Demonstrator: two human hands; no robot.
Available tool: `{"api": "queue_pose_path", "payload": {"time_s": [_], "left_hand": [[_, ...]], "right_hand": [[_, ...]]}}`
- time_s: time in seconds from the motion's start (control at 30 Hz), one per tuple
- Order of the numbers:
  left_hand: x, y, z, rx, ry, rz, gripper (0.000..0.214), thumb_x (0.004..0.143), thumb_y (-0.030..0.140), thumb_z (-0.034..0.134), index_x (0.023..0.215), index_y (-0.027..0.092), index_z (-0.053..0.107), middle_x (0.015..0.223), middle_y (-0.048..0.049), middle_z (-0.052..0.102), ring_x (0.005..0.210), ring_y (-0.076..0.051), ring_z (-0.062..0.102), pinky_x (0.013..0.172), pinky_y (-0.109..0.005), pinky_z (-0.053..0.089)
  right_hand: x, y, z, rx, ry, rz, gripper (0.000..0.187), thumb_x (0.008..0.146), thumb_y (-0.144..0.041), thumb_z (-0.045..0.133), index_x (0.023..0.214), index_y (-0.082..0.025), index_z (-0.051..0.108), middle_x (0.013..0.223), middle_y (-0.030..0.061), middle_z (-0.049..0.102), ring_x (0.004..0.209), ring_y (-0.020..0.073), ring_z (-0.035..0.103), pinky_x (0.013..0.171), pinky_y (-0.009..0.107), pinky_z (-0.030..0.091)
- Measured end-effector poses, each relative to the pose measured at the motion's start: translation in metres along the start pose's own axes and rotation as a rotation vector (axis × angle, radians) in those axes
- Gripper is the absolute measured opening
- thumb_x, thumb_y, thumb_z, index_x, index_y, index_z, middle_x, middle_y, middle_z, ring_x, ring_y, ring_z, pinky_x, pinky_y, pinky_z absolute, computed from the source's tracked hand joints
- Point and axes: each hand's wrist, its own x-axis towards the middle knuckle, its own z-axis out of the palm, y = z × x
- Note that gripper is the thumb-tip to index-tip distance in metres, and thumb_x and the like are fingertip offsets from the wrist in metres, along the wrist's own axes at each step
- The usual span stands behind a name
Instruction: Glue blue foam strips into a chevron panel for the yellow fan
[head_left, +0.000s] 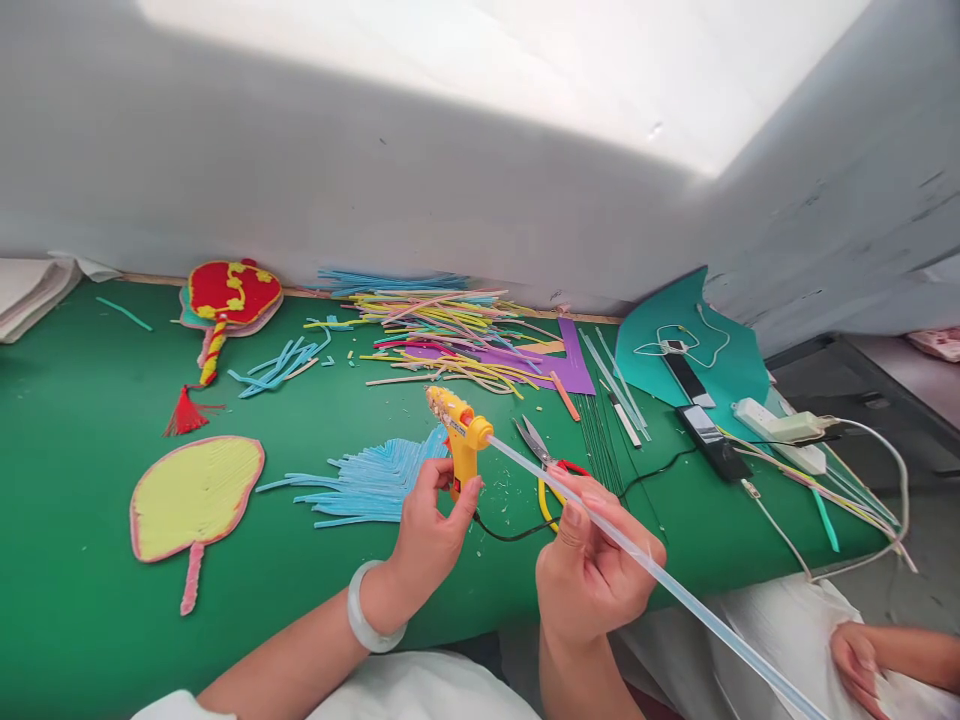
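My left hand (431, 525) is closed around the handle of a yellow glue gun (459, 428), held just above the green table (75, 420) with its nozzle pointing away to the left. My right hand (592, 565) pinches a long clear glue stick (675, 590) whose far end meets the back of the gun. The stick runs down to the lower right, past my lap. A pale bangle sits on my left wrist. The gun's black cord (510, 532) trails over the table between my hands.
Scissors with red and yellow handles (544, 455) lie behind my right hand. Blue fringed strips (367, 485), a yellow fan shape (191, 500), a red fan with tassel (221, 305), piled coloured strips (442, 335), teal sheet (694, 340), power strip (780, 432). Another person's hand (859, 655) shows at lower right.
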Motion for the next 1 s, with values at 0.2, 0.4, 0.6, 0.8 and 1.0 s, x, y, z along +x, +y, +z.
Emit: {"api": "queue_pose_path", "payload": {"time_s": [0.2, 0.4, 0.6, 0.8, 1.0], "left_hand": [[-0.003, -0.008, 0.002, 0.061, 0.042, 0.071, 0.02, 0.089, 0.039, 0.062, 0.097, 0.021, 0.058, 0.084, -0.0037, 0.064, 0.076, -0.018, 0.059, 0.069, -0.031, 0.048], [-0.006, -0.015, 0.004, 0.098, 0.05, 0.116, 0.018, 0.091, 0.037, 0.061, 0.098, 0.022, 0.058, 0.083, -0.0031, 0.063, 0.075, -0.018, 0.058, 0.069, -0.031, 0.047], [-0.007, -0.021, 0.004, 0.188, 0.102, 0.265, 0.017, 0.093, 0.036, 0.059, 0.102, 0.022, 0.057, 0.083, -0.0028, 0.062, 0.074, -0.018, 0.057, 0.07, -0.032, 0.047], [-0.005, -0.016, 0.001, 0.249, 0.17, 0.411, 0.009, 0.094, 0.029, 0.058, 0.094, 0.021, 0.055, 0.077, -0.0006, 0.059, 0.071, -0.017, 0.054, 0.065, -0.029, 0.046], [-0.005, -0.014, -0.001, 0.274, 0.164, 0.419, 0.01, 0.095, 0.031, 0.056, 0.091, 0.022, 0.056, 0.076, -0.0016, 0.06, 0.071, -0.018, 0.054, 0.066, -0.031, 0.046]], "right_hand": [[-0.003, -0.003, -0.001, -0.028, 0.003, 0.102, 0.021, 0.091, -0.009, 0.062, 0.109, -0.019, 0.059, 0.094, 0.0043, 0.073, 0.089, 0.0218, 0.075, 0.081, 0.048, 0.062], [-0.014, -0.002, -0.002, -0.056, -0.005, 0.231, 0.015, 0.09, -0.012, 0.063, 0.105, -0.015, 0.063, 0.1, 0.0091, 0.076, 0.093, 0.0221, 0.075, 0.074, 0.036, 0.064], [-0.02, 0.0, -0.005, -0.07, 0.088, 0.218, 0.01, 0.088, -0.02, 0.07, 0.095, -0.016, 0.064, 0.088, 0.0076, 0.078, 0.079, 0.0235, 0.077, 0.067, 0.038, 0.063], [-0.021, -0.002, -0.006, -0.035, 0.114, 0.379, 0.012, 0.089, -0.024, 0.07, 0.094, -0.015, 0.063, 0.092, 0.0099, 0.078, 0.079, 0.0231, 0.077, 0.065, 0.034, 0.061], [-0.026, -0.004, -0.006, -0.009, 0.134, 0.389, 0.017, 0.087, -0.029, 0.073, 0.09, -0.016, 0.064, 0.086, 0.0064, 0.077, 0.077, 0.0231, 0.076, 0.073, 0.041, 0.061]]}}
